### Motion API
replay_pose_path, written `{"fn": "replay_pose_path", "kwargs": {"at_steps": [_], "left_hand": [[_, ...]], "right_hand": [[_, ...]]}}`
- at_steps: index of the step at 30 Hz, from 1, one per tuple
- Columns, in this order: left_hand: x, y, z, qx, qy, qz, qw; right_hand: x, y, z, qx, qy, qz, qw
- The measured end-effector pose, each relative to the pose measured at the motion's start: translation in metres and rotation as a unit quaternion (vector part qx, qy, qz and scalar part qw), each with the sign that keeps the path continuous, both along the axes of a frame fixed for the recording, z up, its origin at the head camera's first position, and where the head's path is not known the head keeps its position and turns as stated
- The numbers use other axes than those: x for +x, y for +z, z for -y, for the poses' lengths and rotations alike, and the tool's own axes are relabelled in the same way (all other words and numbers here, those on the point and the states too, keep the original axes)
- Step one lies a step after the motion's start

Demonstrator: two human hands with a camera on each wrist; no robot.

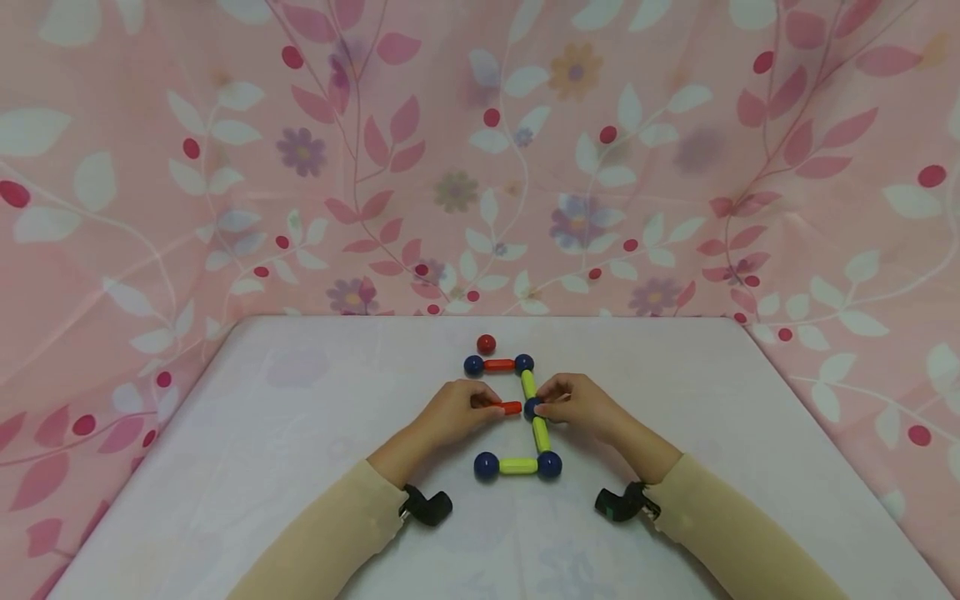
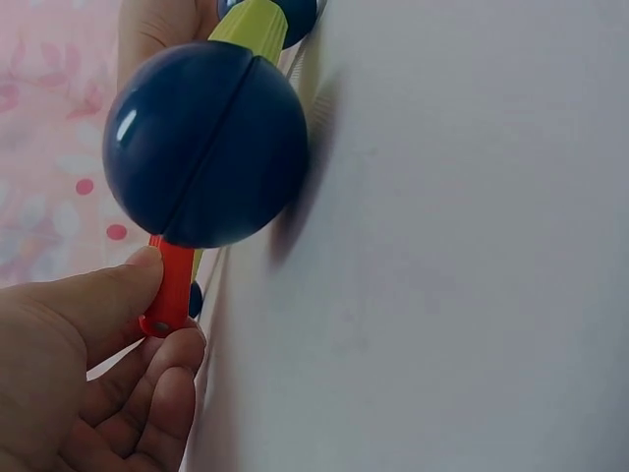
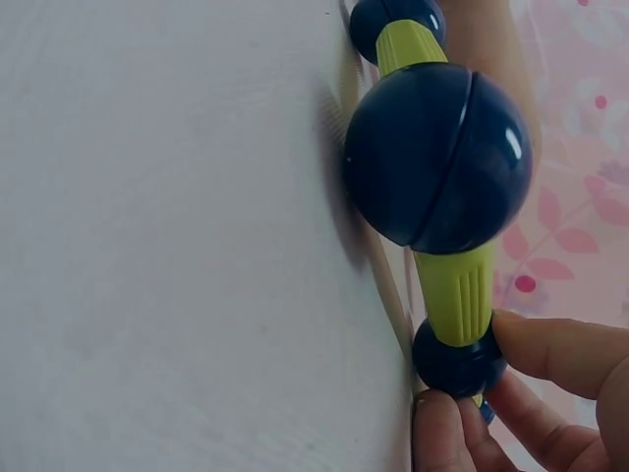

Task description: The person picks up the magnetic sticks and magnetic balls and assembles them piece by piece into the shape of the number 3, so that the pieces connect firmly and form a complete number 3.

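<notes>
On the white table lies a figure of dark blue balls and short rods. My left hand [image 1: 459, 410] pinches a red rod [image 1: 512, 407] between thumb and fingers, its free end pointing right, close to the middle blue ball [image 1: 532, 407]. My right hand [image 1: 579, 402] grips that ball from the right. A yellow-green rod [image 1: 528, 384] runs from it up to the far corner ball [image 1: 524, 363], another yellow-green rod [image 1: 541, 435] down to the near corner ball [image 1: 550, 465]. In the right wrist view, thumb and fingers pinch the middle ball [image 3: 460, 360].
At the top, a second red rod [image 1: 498, 365] links the far corner ball to a left blue ball [image 1: 473, 365]. A loose red ball [image 1: 486, 343] sits behind it. Nearest me, a yellow-green rod [image 1: 518, 467] ends at another blue ball [image 1: 486, 466]. A floral curtain [image 1: 480, 167] hangs behind the table [image 1: 300, 517].
</notes>
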State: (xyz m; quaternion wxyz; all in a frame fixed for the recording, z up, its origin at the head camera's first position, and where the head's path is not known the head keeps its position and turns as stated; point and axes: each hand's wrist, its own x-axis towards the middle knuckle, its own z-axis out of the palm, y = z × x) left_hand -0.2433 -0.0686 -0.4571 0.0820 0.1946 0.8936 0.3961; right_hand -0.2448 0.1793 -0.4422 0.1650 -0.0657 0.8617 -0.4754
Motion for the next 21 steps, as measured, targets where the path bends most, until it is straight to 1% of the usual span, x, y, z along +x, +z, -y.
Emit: {"fn": "replay_pose_path", "kwargs": {"at_steps": [7,10,14,21], "left_hand": [[-0.006,-0.0025,-0.0023,0.001,0.003,0.004,1.0],[-0.0079,-0.004,-0.0026,0.006,0.005,-0.001,1.0],[-0.0089,-0.0049,-0.0028,0.01,0.009,-0.003,0.9999],[-0.0095,-0.0056,-0.0039,0.016,0.01,0.008,0.9998]], "right_hand": [[-0.0015,-0.0026,0.0012,0.0,-0.008,0.002,1.0],[-0.003,-0.0041,0.002,0.001,-0.01,0.003,0.9999],[-0.0037,-0.0047,0.0029,-0.002,-0.01,0.004,0.9999],[-0.0039,-0.0026,0.0036,-0.007,-0.015,0.009,0.9998]]}}
